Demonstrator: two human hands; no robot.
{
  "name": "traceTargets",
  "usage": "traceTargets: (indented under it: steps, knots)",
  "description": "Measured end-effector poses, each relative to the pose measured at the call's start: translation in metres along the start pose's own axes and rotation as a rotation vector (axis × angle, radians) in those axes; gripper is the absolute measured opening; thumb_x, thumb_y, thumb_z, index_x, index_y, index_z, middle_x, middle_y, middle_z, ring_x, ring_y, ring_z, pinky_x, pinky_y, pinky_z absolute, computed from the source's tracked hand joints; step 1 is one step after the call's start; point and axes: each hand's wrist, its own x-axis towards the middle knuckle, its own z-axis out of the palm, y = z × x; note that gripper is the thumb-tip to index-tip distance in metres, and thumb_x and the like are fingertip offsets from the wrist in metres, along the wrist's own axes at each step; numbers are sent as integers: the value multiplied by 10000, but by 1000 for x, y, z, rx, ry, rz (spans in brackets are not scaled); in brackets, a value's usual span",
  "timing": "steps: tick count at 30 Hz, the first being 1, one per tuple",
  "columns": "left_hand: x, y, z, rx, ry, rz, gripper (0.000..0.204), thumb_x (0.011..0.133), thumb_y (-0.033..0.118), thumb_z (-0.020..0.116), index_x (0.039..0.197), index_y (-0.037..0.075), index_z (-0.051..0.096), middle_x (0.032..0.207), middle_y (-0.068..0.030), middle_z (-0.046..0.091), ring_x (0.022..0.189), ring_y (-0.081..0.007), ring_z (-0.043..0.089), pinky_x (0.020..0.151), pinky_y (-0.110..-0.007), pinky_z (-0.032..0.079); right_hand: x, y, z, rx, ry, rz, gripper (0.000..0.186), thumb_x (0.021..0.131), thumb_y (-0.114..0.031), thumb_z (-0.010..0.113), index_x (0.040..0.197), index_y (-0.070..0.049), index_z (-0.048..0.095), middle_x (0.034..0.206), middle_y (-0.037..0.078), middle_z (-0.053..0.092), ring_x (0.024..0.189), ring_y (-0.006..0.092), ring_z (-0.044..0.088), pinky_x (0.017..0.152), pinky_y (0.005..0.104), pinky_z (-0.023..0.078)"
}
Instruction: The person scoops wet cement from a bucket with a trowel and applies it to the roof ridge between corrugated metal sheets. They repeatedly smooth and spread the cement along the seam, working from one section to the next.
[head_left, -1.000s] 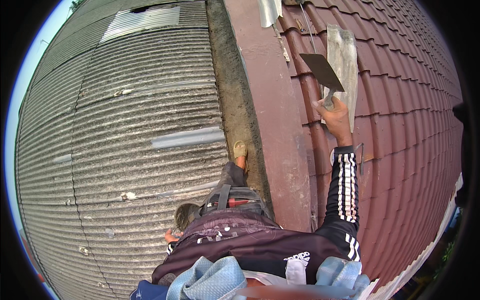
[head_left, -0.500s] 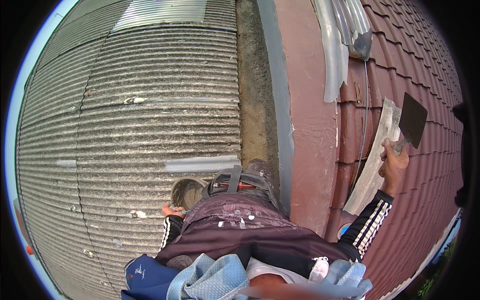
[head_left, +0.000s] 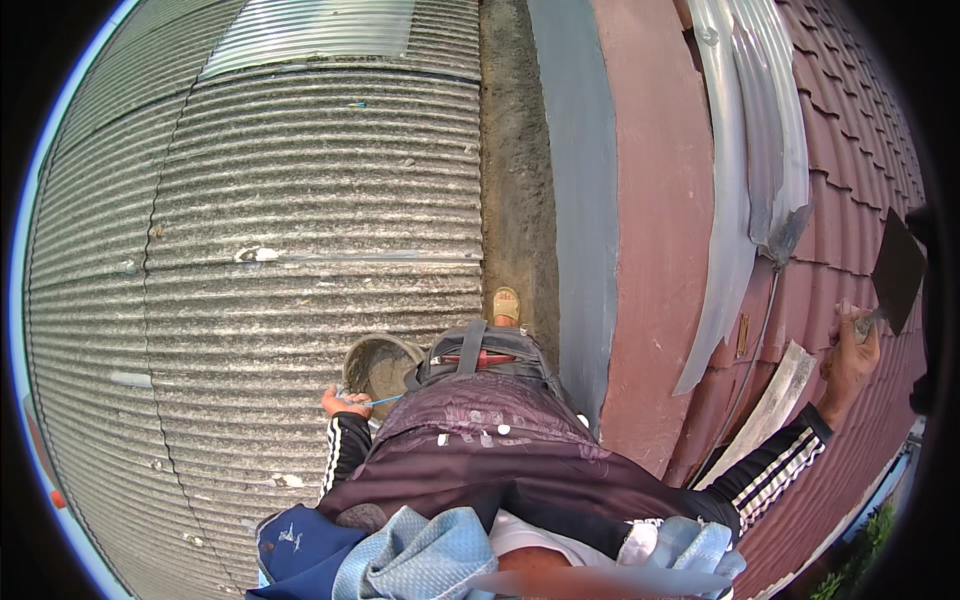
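Note:
My right hand (head_left: 850, 360) grips the handle of a flat dark trowel (head_left: 896, 270), out over the red roof tiles (head_left: 840, 215) on the right. Below it lies a weathered pale strip (head_left: 762, 408). Low on the left, my left hand (head_left: 346, 403) is closed on a thin blue cord or handle at a round bucket (head_left: 380, 370), which has grey wet material inside. A dark bag (head_left: 470, 360) with a red item in it hangs at my front, and a sandalled foot (head_left: 506, 305) shows beyond it.
Grey corrugated roofing (head_left: 280, 170) with a translucent panel (head_left: 305, 30) fills the left. A narrow dirty gutter channel (head_left: 515, 180) runs ahead, beside a grey-blue painted band (head_left: 585, 200) and a red-brown ledge (head_left: 650, 200). Metal sheet strips (head_left: 725, 300) and a thin wire (head_left: 765, 325) lie over the tiles.
The view has advanced along the gutter, showing more of the metal strips and grey-blue band. My right hand with the trowel has swung right and down. The bucket shows more fully.

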Motion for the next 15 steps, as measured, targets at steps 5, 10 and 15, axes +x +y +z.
traceTargets:
  steps: [5, 10, 15]
  knots:
    - [-3, -8, 99, 20, -60, -32, 469, 927, 466, 667, 916, 125, 345, 739, 9, 322, 559, -154, 340, 527, -338, 324, 95, -50, 40, -50, 61, -158, 161, 1037, -220, 783, 1008, -64, 760, 754, -32, 602, 664, 45, 506, 627, 234, 392]
    - [0, -12, 194, -6, -106, -54, 462, 915, 434, 686, 967, 135, 338, 769, 0, 332, 542, -157, 332, 518, -341, 339, 179, -133, 77, -216, 23, -222, 181, 1064, -256, 752, 1072, -76, 772, 778, -25, 611, 663, 49, 494, 629, 227, 386]
    - [-2, -21, 295, 19, -220, -36, 450, 905, 419, 695, 986, 145, 347, 778, 8, 312, 553, -146, 321, 526, -331, 328, 258, -202, 105, -392, 98, -541, 257, 1085, -313, 711, 1173, -88, 797, 880, 19, 697, 651, 36, 516, 618, 221, 423]
